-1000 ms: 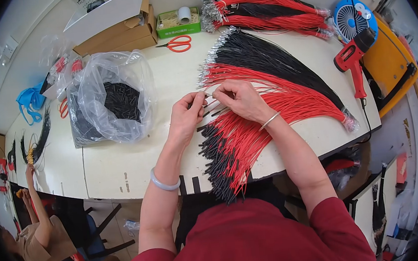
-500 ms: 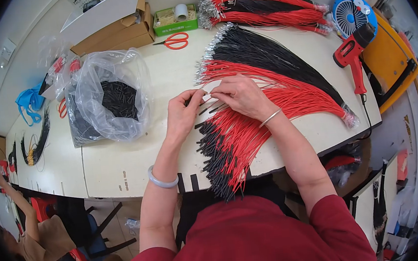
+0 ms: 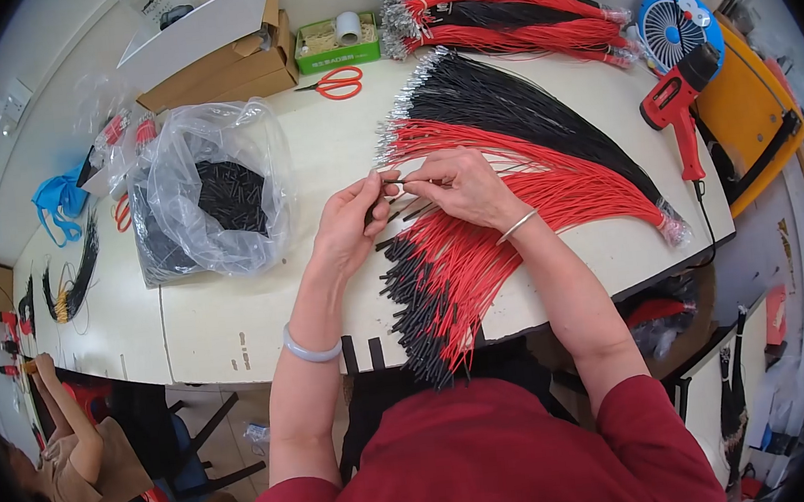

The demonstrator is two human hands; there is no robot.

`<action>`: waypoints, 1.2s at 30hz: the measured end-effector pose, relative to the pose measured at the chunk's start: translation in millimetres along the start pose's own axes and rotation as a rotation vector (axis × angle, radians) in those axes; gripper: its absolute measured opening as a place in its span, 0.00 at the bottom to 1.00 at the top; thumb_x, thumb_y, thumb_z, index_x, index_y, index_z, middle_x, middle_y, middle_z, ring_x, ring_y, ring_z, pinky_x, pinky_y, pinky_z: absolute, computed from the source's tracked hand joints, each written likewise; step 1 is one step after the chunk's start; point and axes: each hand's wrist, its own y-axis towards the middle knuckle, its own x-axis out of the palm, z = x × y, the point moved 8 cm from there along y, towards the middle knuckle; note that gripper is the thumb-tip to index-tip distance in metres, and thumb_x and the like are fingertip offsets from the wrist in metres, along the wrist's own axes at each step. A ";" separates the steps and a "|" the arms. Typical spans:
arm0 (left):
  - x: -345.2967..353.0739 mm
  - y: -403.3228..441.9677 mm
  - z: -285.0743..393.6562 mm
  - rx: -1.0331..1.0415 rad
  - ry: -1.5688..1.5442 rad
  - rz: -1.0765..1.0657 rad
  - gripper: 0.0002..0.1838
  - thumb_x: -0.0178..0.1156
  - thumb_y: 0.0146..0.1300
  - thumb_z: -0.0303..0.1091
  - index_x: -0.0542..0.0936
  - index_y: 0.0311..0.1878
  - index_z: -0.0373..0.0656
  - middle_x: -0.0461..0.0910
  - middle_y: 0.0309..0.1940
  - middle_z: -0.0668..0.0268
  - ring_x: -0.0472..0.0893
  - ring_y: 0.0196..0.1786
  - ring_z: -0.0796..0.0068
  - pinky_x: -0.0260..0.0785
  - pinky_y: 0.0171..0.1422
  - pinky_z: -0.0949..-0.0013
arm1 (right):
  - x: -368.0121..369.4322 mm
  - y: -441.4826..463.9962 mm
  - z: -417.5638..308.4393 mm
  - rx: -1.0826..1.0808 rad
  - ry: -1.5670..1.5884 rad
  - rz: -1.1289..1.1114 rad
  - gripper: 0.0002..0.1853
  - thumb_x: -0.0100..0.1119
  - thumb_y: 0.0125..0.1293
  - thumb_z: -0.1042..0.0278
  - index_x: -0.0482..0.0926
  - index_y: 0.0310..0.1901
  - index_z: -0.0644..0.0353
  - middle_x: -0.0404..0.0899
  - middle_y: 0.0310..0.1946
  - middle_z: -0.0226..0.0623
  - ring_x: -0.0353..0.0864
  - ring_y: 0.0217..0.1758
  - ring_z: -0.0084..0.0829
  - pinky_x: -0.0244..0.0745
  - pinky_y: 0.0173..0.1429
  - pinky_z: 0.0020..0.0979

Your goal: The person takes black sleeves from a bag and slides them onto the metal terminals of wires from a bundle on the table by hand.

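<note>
My left hand (image 3: 353,217) is closed, pinching a short black sleeve (image 3: 395,184) between thumb and forefinger. Its curled fingers partly hide something dark in the palm. Fingertip to fingertip with it, my right hand (image 3: 466,188) pinches the end of a wire, mostly hidden by the fingers. Beneath both hands fans a bundle of red wires (image 3: 551,202); many of their near ends carry black sleeves (image 3: 419,312). Black wires (image 3: 513,98) with silvery tips lie behind them. Left of my hands, a clear plastic bag (image 3: 273,171) holds loose black sleeves (image 3: 230,199).
Orange-handled scissors (image 3: 340,83), a green box (image 3: 337,51) and more wire bundles (image 3: 505,12) lie at the back. A red heat gun (image 3: 681,107) and blue fan (image 3: 680,24) stand at right. Another person (image 3: 86,460) sits at far left.
My left hand has turned slightly, its fingers more curled, and a dark sleeve now shows between the fingertips. My right hand stays nearly in place. The other person's arm at far left has shifted.
</note>
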 end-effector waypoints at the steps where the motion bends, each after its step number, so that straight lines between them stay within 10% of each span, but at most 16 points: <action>1: -0.1 0.3 -0.9 -0.010 -0.002 -0.016 0.15 0.56 0.76 0.35 0.80 0.53 0.32 0.77 0.35 0.67 0.64 0.26 0.89 0.54 0.23 0.85 | 0.0 0.1 -0.3 0.006 0.021 0.003 0.07 0.64 0.60 0.67 0.88 0.31 0.61 0.81 0.24 0.34 0.72 0.21 0.34 0.69 0.30 0.33; 14: -11.2 -4.6 3.9 -0.009 0.133 0.094 0.13 0.51 0.78 0.31 0.74 0.58 0.32 0.75 0.38 0.65 0.65 0.28 0.88 0.54 0.22 0.85 | 10.3 -5.5 -17.2 -0.221 -0.127 -0.154 0.08 0.65 0.60 0.65 0.88 0.31 0.60 0.84 0.26 0.33 0.77 0.31 0.35 0.74 0.41 0.35; 25: -37.3 8.2 -5.8 -0.071 -0.381 0.004 0.15 0.52 0.76 0.26 0.70 0.62 0.34 0.74 0.41 0.62 0.68 0.30 0.85 0.57 0.25 0.83 | -36.2 -2.9 66.9 0.304 -0.457 -0.008 0.11 0.67 0.60 0.59 0.87 0.31 0.58 0.84 0.31 0.39 0.79 0.38 0.42 0.76 0.50 0.38; 36: -28.3 3.3 1.2 0.035 -0.244 0.034 0.14 0.55 0.74 0.27 0.73 0.60 0.32 0.74 0.39 0.64 0.70 0.31 0.85 0.60 0.26 0.84 | 2.9 22.8 33.6 0.125 -0.434 -0.109 0.11 0.65 0.64 0.61 0.84 0.39 0.61 0.84 0.36 0.41 0.80 0.34 0.43 0.74 0.47 0.38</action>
